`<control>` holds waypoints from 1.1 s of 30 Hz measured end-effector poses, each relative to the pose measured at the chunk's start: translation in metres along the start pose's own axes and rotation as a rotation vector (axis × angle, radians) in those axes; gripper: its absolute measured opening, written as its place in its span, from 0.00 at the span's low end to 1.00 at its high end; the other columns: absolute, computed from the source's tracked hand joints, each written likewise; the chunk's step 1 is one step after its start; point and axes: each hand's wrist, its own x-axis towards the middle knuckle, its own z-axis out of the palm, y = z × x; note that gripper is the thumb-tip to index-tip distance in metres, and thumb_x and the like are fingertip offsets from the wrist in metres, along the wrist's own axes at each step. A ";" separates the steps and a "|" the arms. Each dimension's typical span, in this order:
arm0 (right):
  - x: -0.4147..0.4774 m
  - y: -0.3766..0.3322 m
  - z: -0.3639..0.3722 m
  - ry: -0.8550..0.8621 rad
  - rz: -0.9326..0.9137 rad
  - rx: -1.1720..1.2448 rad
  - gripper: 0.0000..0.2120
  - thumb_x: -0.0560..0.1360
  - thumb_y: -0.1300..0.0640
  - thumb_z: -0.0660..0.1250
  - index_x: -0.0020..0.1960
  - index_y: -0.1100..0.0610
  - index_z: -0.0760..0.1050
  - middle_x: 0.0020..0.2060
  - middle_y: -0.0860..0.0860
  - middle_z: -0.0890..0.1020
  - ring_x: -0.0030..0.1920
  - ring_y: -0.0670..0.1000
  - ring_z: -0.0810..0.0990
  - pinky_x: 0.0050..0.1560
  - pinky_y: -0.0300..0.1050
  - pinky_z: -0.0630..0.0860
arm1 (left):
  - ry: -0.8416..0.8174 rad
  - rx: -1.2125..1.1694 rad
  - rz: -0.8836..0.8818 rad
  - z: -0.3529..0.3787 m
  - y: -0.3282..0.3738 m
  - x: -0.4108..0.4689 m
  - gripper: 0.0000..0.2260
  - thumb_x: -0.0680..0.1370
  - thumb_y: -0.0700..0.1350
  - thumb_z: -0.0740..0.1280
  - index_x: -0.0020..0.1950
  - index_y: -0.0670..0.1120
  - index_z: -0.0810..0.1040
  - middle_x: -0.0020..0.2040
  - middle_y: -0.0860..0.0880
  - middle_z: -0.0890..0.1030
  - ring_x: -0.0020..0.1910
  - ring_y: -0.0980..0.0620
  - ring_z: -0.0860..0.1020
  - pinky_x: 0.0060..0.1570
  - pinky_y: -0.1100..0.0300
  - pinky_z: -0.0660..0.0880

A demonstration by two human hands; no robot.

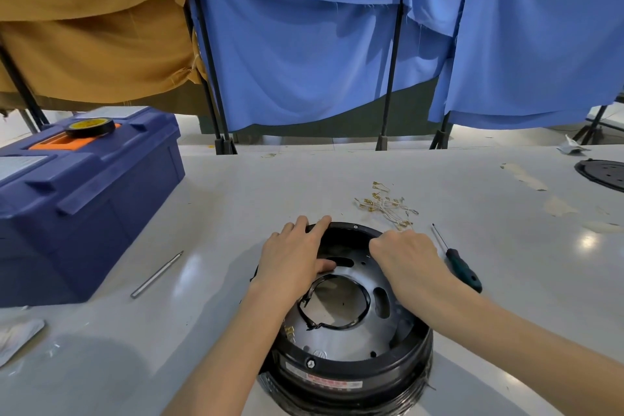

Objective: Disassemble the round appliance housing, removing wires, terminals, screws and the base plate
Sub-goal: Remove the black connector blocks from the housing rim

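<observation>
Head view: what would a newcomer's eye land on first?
The black round housing at near centre, with the left hand flat on its far rim and the right hand curled over it. Then the big blue toolbox at left, and the loose gold terminals just beyond the housing.

The housing (347, 378) was glossy black, its label (324, 384) white with a red strip, and the plate (341, 338) inside it dull silver-grey. The desk (236, 199) was pale grey. The wires (385, 204) were white with gold-coloured terminals. The screwdriver (464, 270) had a teal and black handle. The toolbox (84, 199) was dark blue with an orange handle, the tape roll (90, 127) black with a yellow core. The curtains were plain blue (304, 44) and mustard brown (84, 27).
</observation>
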 end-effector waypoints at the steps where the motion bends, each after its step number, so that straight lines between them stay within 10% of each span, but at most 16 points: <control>1: 0.001 0.001 0.002 0.006 -0.001 -0.004 0.20 0.71 0.72 0.63 0.34 0.55 0.56 0.31 0.50 0.62 0.49 0.57 0.79 0.37 0.46 0.63 | -0.003 0.007 0.000 0.000 0.000 0.000 0.31 0.77 0.60 0.62 0.76 0.57 0.53 0.64 0.49 0.69 0.61 0.48 0.70 0.47 0.58 0.63; 14: 0.005 0.006 0.005 0.013 0.118 0.013 0.21 0.68 0.68 0.66 0.32 0.55 0.54 0.28 0.50 0.62 0.26 0.50 0.59 0.25 0.43 0.53 | -0.024 0.038 -0.013 -0.004 0.002 0.000 0.30 0.78 0.59 0.63 0.76 0.56 0.54 0.64 0.48 0.69 0.62 0.47 0.69 0.45 0.57 0.63; 33: -0.002 0.006 0.001 0.051 0.245 0.075 0.19 0.75 0.63 0.62 0.31 0.56 0.56 0.28 0.50 0.63 0.36 0.57 0.68 0.26 0.42 0.54 | -0.062 0.023 -0.025 -0.003 0.000 0.002 0.30 0.77 0.59 0.64 0.75 0.56 0.54 0.64 0.47 0.69 0.63 0.47 0.69 0.44 0.57 0.63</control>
